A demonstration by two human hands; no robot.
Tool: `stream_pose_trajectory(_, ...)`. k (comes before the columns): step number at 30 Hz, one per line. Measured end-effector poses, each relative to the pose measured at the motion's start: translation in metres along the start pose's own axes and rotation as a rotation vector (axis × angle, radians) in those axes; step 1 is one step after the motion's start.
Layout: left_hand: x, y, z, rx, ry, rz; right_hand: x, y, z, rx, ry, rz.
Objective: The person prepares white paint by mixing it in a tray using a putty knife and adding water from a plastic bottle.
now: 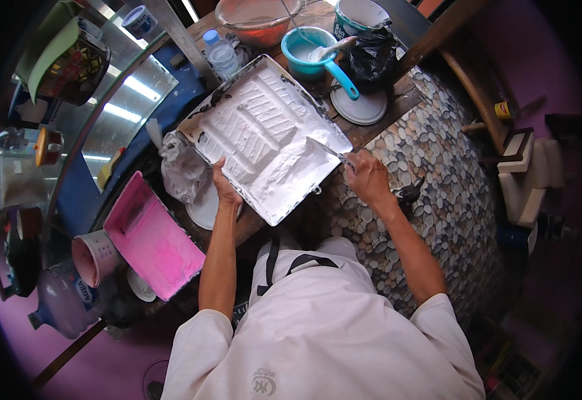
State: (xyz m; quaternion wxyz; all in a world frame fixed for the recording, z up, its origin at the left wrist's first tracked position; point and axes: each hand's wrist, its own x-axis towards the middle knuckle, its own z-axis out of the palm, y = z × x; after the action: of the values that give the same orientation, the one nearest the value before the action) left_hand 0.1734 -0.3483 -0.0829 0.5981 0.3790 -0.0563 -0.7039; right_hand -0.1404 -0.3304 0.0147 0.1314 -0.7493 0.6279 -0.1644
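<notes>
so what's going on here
A person's left hand grips the near-left edge of a ridged paint tray coated in thick white material. The right hand holds a putty knife, its blade over the coating near the right-hand edge; whether it touches is hard to tell. Beyond the tray, a brush rests in a turquoise dipper. A second, pink tray sits off to the left.
</notes>
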Motion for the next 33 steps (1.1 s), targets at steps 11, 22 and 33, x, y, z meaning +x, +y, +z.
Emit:
stream_pose_trajectory(11,0.010,-0.001,-0.013,-0.011,0.000,-0.055,-0.028,-0.030,0.024,0.036,0.057,0.144)
stream_pose_trajectory(22,0.005,0.004,-0.016,-0.023,-0.009,-0.092,-0.026,-0.066,0.012,-0.035,0.073,0.163)
stream_pose_trajectory(33,0.007,0.000,-0.012,-0.026,0.009,-0.051,-0.024,-0.040,0.028,-0.019,0.144,0.092)
